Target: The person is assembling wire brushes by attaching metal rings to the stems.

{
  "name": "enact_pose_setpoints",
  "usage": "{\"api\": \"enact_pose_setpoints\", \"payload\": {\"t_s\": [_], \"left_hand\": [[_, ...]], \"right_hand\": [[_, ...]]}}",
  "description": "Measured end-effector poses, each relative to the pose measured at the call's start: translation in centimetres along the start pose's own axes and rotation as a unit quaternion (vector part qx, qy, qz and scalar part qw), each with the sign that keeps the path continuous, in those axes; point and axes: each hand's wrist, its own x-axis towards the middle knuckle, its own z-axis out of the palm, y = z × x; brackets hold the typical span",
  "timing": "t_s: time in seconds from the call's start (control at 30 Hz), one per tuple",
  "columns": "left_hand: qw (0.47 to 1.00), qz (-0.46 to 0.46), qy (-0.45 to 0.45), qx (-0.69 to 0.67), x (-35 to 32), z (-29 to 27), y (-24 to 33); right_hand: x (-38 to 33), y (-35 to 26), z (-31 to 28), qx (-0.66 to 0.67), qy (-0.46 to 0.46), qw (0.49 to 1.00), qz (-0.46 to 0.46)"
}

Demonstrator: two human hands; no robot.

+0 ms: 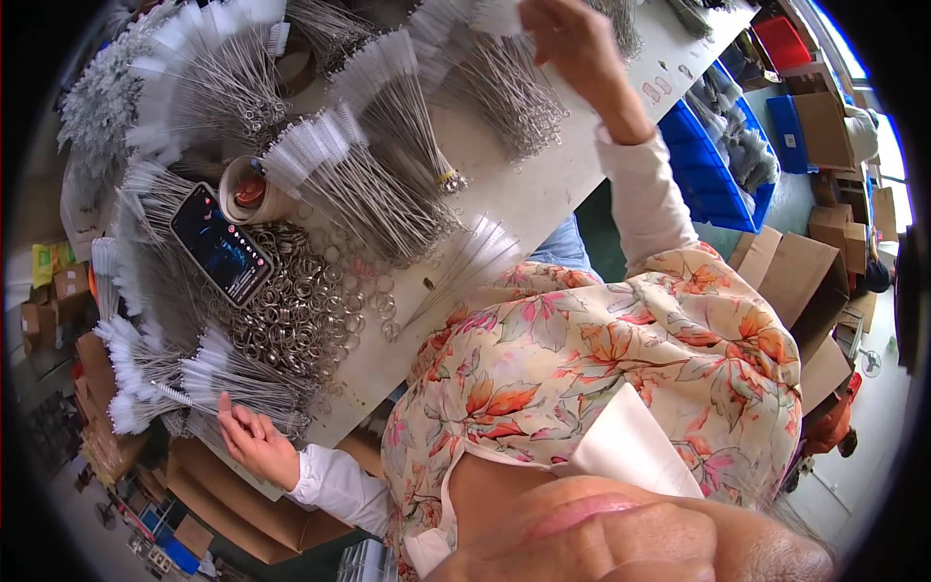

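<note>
Judging from the head view, the likeliest trouble is at the table's [543, 194] edge nearest my left hand [254, 438]. The bundle of wire brushes [238, 380] lies right at that edge with its stems fanned toward me. A careless sweep of my fingers [233, 412] could push loose stems over the side and onto the cardboard boxes [242, 504] below. My fingers are loosely spread, not clamped on anything. Their tips touch the wire stems from below, and the white bristle heads point away toward the table's left end.

A second risk, I think, is snagging. The pile of metal rings [291, 310] sits just beside this bundle, toward the middle of the table. Dragging stems through it could hook rings and scatter them. The phone [221, 242] rests on the rings' far side and could slide if the pile shifts.

My right hand [572, 44] is stretched to the table's far edge, at the white tips of another brush bundle [504, 78]. It is blurred, so I cannot tell whether the fingers have closed on the bristles or only brush against them. If they hold only a few tips, I expect the bundle would splay rather than come up whole. The two bundles are well apart.
</note>
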Motion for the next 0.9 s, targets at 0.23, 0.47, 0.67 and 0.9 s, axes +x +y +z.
{"api": "enact_pose_setpoints", "payload": {"t_s": [0.23, 0.47, 0.67, 0.9], "left_hand": [[0.999, -0.023, -0.022, -0.037, 0.7, 0.1, -1.5], [0.999, -0.028, -0.031, -0.009, -0.8, 0.0, -1.7], [0.991, -0.039, -0.029, -0.123, -1.3, 0.2, -3.1], [0.994, -0.018, -0.077, -0.078, -3.1, 3.1, -2.4]], "right_hand": [[0.7, 5.9, -4.5, -0.257, 0.046, 0.965, -0.030], [2.3, 9.1, -2.7, -0.264, -0.052, 0.962, -0.046], [8.8, 13.2, -9.7, -0.138, 0.020, 0.990, -0.007], [14.8, 8.3, -12.6, -0.126, 0.117, 0.973, -0.152]]}}
